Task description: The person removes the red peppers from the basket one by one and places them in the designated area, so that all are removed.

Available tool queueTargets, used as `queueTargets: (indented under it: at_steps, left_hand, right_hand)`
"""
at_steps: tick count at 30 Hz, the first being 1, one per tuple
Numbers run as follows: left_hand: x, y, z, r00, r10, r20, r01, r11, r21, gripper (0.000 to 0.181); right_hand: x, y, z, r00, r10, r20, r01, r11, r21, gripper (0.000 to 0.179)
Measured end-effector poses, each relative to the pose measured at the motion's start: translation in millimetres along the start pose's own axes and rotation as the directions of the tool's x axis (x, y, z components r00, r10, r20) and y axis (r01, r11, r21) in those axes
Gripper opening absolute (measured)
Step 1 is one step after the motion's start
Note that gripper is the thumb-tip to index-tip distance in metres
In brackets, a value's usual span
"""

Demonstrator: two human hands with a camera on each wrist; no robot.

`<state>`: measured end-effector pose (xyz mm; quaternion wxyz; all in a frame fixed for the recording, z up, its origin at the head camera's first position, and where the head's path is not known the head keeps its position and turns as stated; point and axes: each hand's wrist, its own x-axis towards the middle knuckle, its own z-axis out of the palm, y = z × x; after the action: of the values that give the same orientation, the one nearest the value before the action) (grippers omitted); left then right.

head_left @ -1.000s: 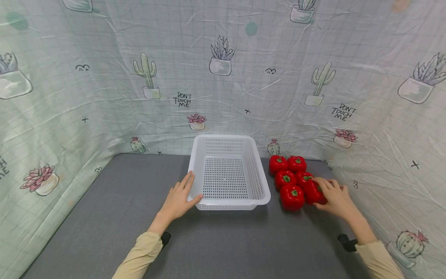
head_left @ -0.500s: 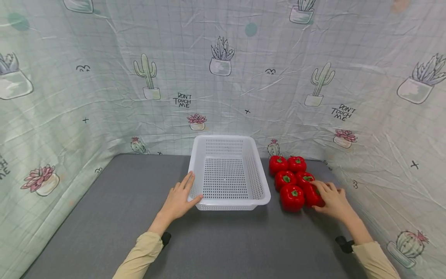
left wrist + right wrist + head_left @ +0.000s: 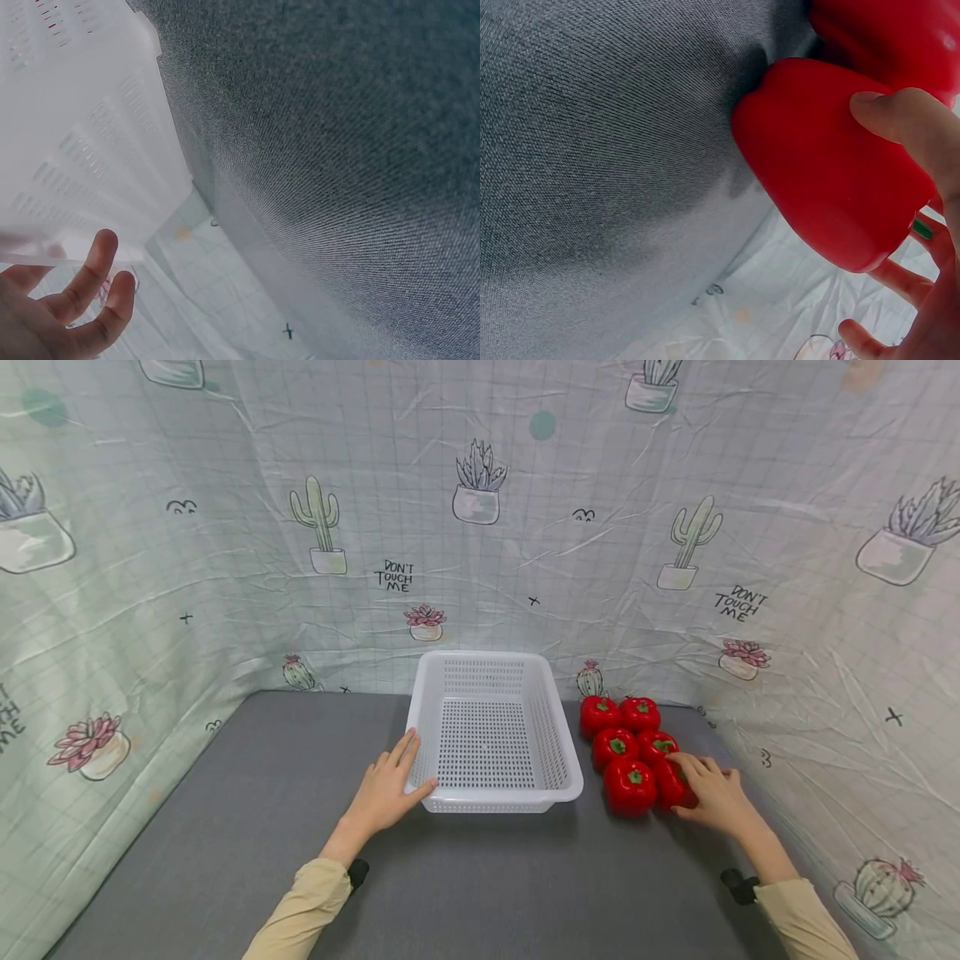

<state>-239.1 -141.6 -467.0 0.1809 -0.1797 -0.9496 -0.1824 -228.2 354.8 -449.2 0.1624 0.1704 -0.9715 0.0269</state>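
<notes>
My left hand (image 3: 381, 787) rests on the left front corner of a white perforated plastic basket (image 3: 487, 795), its fingers lying along the rim. In the left wrist view, some fingers (image 3: 112, 300) show beside the rim, without gripping the wall. My right hand (image 3: 716, 792) holds the nearest right red bell pepper (image 3: 671, 783) between thumb and fingers. That bell pepper (image 3: 825, 157) lies tilted in the right wrist view, the thumb on its side and part of its green stem showing. It appears to be down on the table among other red bell peppers (image 3: 628, 787).
Several red bell peppers (image 3: 615, 747) stand grouped right of the basket, stems up. A grey cloth covers the table (image 3: 480, 885). A curtain (image 3: 480, 568) printed with cacti encloses the back and both sides, close to the right forearm.
My right hand has shifted slightly left and toward me, with the bell pepper drawn along and tilted against its neighbours. My left hand and the basket have stayed put.
</notes>
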Motion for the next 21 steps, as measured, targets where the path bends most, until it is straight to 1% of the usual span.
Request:
queueTargets:
  at_steps: [7,14,21]
  left_hand:
    - [0.4,-0.3,0.6,1.0,0.002,-0.002,-0.002,1.0,-0.001,0.076]
    - [0.5,0.2,-0.3,1.0,0.002,-0.002,-0.002,1.0,-0.011,0.076]
    - [0.6,0.5,0.0,1.0,-0.003,0.003,0.003,1.0,-0.014,0.076]
  right_hand:
    - [1.5,0.5,2.7,1.0,-0.001,0.015,0.001,1.0,0.002,0.077]
    - [3.5,0.3,4.2,1.0,-0.023,0.0,0.023,0.999,-0.022,0.078]
    - [3.2,1.0,5.8,1.0,-0.029,-0.011,0.028,1.0,-0.012,0.079]
